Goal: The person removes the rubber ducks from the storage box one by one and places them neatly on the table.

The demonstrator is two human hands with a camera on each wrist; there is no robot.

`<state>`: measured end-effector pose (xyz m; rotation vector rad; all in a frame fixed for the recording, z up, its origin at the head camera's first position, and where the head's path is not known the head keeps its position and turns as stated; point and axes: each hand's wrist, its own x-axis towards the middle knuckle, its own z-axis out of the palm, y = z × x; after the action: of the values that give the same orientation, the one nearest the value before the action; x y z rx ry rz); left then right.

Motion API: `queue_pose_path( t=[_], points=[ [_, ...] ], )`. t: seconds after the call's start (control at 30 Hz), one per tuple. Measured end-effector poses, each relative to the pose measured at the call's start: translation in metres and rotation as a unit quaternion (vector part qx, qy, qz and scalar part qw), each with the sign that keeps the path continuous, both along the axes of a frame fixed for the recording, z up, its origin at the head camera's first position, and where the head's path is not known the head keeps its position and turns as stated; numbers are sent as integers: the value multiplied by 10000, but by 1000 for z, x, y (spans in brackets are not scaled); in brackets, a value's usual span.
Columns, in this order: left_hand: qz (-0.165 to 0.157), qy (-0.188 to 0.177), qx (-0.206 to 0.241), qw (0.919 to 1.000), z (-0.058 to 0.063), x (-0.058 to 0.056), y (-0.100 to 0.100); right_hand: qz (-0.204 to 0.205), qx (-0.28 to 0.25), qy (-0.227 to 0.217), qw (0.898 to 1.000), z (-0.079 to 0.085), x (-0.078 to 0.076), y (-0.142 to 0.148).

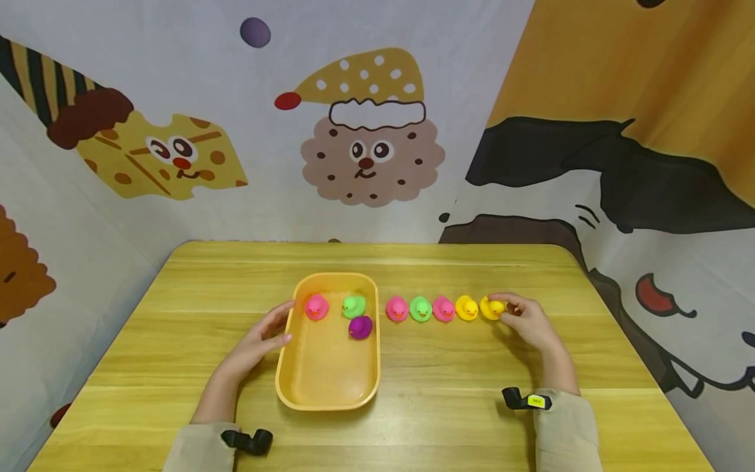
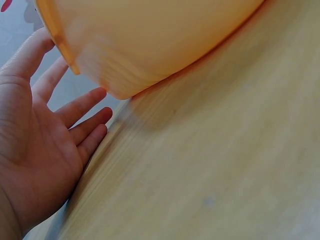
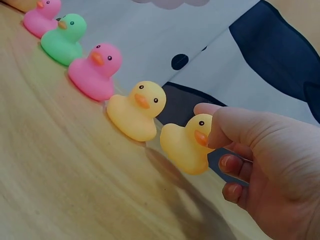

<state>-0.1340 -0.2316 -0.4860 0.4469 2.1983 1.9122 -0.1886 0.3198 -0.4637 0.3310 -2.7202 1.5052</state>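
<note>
My right hand [image 1: 533, 326] pinches a yellow rubber duck [image 3: 185, 147] by its head between thumb and fingers, at the right end of a row. Beside it in the row are another yellow duck [image 1: 466, 308], a pink duck [image 1: 444, 309], a green duck [image 1: 421, 309] and a second pink duck [image 1: 397, 309]. My left hand [image 2: 45, 120] touches the left rim of a yellow-orange tray [image 1: 330, 387], fingers loosely extended. Inside the tray sit a pink duck [image 1: 316, 307], a green duck [image 1: 354, 306] and a purple duck [image 1: 360, 327].
The wooden table [image 1: 448, 406] carries the tray left of the row. Behind it hangs a cartoon-printed cloth [image 1: 501, 59], close to the table's back edge. Black camera mounts [image 1: 250, 441] are strapped to both wrists.
</note>
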Motion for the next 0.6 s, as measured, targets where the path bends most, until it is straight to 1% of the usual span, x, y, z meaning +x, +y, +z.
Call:
queue_pose_path(
  t=[0.1, 0.3, 0.37, 0.5, 0.6],
  points=[
    [-5, -4, 6, 10000, 1, 0, 0, 12, -38, -48, 10000, 2, 2, -3],
    [-15, -20, 8, 10000, 0, 1, 0, 75, -34, 29, 10000, 22, 12, -15],
    [-23, -2, -6, 10000, 0, 1, 0, 72, -23, 20, 10000, 25, 14, -18],
    [-30, 29, -38, 10000, 0, 0, 0, 101, -90, 34, 9999, 21, 13, -16],
    [-26, 18, -46, 10000, 0, 0, 0, 116, -205, 26, 9997, 10, 7, -10]
  ],
)
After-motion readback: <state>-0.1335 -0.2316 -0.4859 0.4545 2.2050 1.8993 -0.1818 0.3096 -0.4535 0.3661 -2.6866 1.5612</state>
